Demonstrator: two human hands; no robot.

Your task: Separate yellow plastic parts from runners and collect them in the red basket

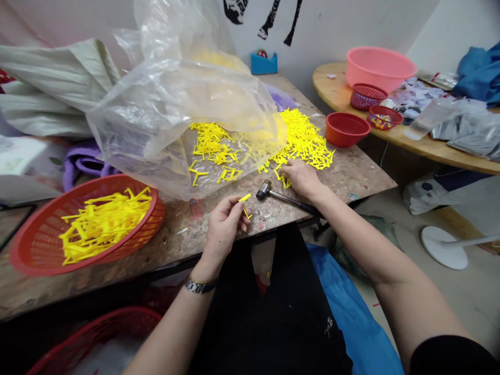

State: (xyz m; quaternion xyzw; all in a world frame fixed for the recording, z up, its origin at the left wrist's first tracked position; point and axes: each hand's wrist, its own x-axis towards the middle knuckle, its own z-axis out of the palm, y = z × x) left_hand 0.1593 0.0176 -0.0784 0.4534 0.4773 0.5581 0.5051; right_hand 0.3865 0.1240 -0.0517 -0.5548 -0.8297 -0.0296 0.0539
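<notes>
My left hand [227,223] is closed on a small yellow plastic piece [245,198], pinched between thumb and fingers above the table's front edge. Farther right, my right hand [300,178] reaches to the near edge of a heap of yellow plastic pieces [302,138]. Its fingertips touch or sit just over a few of them; whether they grip one I cannot tell. Between my hands a hammer [264,189] with a dark head lies on the table, its handle running under my right forearm. More yellow pieces [213,140] lie in a clear plastic bag [136,125].
An orange-red basket [23,255] of yellow pieces stands at the left of the worn table [375,179]. A red bowl [347,130] is at its right end. Behind are a blue tape dispenser [264,63] and a round wooden table [328,78] bearing a pink basin [380,67].
</notes>
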